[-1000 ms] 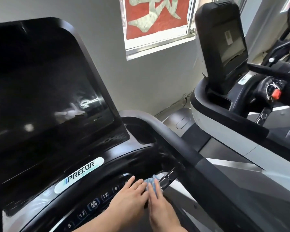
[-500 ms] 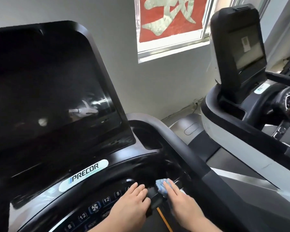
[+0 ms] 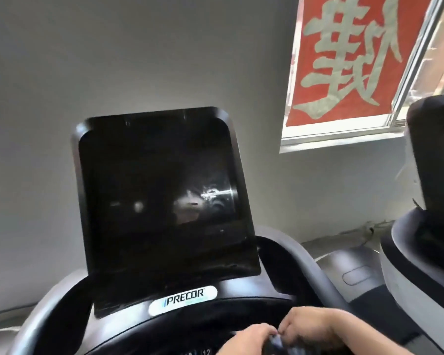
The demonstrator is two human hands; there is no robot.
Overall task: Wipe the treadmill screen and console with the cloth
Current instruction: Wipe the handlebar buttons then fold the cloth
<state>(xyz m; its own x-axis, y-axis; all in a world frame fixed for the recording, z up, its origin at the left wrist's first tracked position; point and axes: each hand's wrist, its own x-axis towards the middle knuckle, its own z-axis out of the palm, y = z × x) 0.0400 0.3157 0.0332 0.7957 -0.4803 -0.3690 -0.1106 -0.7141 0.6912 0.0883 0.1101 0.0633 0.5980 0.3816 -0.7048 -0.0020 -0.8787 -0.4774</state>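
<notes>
The treadmill's dark screen (image 3: 159,201) stands upright in the middle of the view, switched off and showing reflections. Below it runs the black console (image 3: 128,311) with a white Precor label (image 3: 182,299). At the bottom edge my left hand (image 3: 249,340) and my right hand (image 3: 315,326) meet over the console's right part. Between their curled fingers sits a small bluish cloth (image 3: 280,342), mostly hidden and blurred. Both hands appear to hold it. Numbered buttons (image 3: 206,351) show just left of the hands.
A grey curved handrail (image 3: 308,267) runs down the right side of the console. A second treadmill (image 3: 420,265) stands close on the right. A window with a red banner (image 3: 349,60) is in the grey wall behind.
My head has tilted up and turned, so the screen is now centred and the hands sit at the bottom edge. My hands have come together on the cloth, fingers curled instead of flat.
</notes>
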